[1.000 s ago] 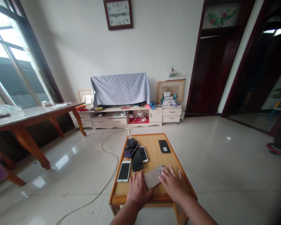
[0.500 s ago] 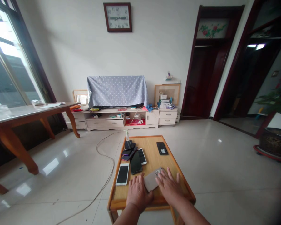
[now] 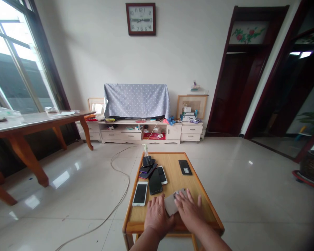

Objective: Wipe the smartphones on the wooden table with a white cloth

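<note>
The left hand (image 3: 157, 215) is laid palm down, fingers stretched forward, against the left edge of a grey phone (image 3: 170, 205); the right hand (image 3: 188, 211) is spread flat over its right side; neither is closed round it; the phone is seen lying back up near the front of the wooden table (image 3: 199, 190); a white phone (image 3: 140, 194) and a black phone (image 3: 155, 182) are set just beyond the left hand.
</note>
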Tool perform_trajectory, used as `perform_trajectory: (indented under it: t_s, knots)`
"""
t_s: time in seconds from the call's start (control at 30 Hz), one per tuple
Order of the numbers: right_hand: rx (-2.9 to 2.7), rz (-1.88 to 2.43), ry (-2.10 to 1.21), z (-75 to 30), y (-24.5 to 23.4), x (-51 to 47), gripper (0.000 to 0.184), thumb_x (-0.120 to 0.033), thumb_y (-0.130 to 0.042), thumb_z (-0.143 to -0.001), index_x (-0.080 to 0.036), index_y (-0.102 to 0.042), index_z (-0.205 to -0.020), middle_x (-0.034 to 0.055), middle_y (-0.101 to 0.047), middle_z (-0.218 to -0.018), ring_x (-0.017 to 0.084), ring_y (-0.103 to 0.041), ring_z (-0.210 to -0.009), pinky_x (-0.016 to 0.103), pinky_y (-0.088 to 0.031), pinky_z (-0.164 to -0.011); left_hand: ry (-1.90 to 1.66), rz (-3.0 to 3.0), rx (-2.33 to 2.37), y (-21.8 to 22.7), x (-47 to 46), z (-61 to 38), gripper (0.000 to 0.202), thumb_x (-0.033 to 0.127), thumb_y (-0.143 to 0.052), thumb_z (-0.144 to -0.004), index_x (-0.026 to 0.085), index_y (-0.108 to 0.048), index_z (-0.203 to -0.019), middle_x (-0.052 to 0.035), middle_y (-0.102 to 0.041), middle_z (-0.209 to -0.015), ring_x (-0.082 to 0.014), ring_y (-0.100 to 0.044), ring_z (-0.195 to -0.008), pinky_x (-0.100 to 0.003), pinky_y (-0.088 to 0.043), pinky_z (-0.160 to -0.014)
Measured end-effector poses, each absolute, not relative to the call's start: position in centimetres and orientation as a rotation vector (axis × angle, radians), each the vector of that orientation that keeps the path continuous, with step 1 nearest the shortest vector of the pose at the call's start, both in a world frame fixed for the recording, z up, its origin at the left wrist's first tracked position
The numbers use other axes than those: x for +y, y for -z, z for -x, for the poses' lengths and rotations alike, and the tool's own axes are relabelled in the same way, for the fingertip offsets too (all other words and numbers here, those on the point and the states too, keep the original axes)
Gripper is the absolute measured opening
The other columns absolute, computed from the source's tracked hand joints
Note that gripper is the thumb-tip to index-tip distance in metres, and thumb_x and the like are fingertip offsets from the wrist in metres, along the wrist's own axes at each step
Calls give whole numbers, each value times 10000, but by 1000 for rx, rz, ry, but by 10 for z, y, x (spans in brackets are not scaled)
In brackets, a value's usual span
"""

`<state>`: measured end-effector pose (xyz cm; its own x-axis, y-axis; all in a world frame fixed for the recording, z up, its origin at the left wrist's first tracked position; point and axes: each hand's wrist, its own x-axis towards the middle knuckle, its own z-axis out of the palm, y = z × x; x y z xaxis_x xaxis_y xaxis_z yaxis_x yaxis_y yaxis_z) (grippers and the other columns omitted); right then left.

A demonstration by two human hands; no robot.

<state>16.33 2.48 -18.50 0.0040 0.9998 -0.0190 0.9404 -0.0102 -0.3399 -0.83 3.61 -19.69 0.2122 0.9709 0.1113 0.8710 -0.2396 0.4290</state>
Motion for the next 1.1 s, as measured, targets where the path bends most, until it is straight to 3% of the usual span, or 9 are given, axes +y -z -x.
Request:
perform_trajectory:
  t_s: [0.17, 0.43, 0.67, 0.87, 1.1]
  knots:
    - [-2262, 1738, -442, -132, 187, 15, 550, -544, -111, -1030, -437, -437, -1460, -51, -464, -1517, 282, -192, -1506, 663, 114, -1163, -522, -2203, 1727, 205, 38, 9, 705, 424, -480, -784, 181, -429, -1443, -107, -518, -1439, -302, -427, -1307, -428, -193, -1133]
    - [-1989, 2201, -306, -175, 186, 54, 638, -590, -68, -1009, -342, -355, -1522, -23, -304, -1606, 322, -29, -1524, 745, 16, -1133, -527, -2251, 1735, 196, 36, 10, 791, 477, -583, -684, 176, -470, -1407, -113, -564, -1363, -320, -447, -1261, -425, -243, -1106]
    - [-2262, 1819, -334, -135, 196, 15, 559, -575, -103, -1022, -451, -432, -1456, -63, -424, -1541, 288, -150, -1515, 695, 50, -1162, -497, -2224, 1727, 198, 37, 11, 627, 400, -469, -802, 199, -476, -1395, -103, -561, -1371, -294, -456, -1257, -415, -235, -1098]
    - [-1876, 2234, -220, -170, 198, 30, 633, -610, -98, -1004, -353, -387, -1505, -31, -308, -1595, 350, -68, -1516, 785, -28, -1112, -461, -2266, 1743, 191, 34, 10, 743, 500, -555, -714, 190, -483, -1385, -115, -589, -1298, -313, -463, -1220, -422, -237, -1097]
    - [-2141, 1952, -338, -134, 213, 10, 530, -633, -168, -992, -506, -461, -1415, -101, -413, -1521, 327, -220, -1490, 768, -42, -1131, -417, -2216, 1755, 206, 39, 13, 657, 414, -458, -795, 203, -470, -1418, -91, -535, -1408, -296, -420, -1305, -411, -235, -1104]
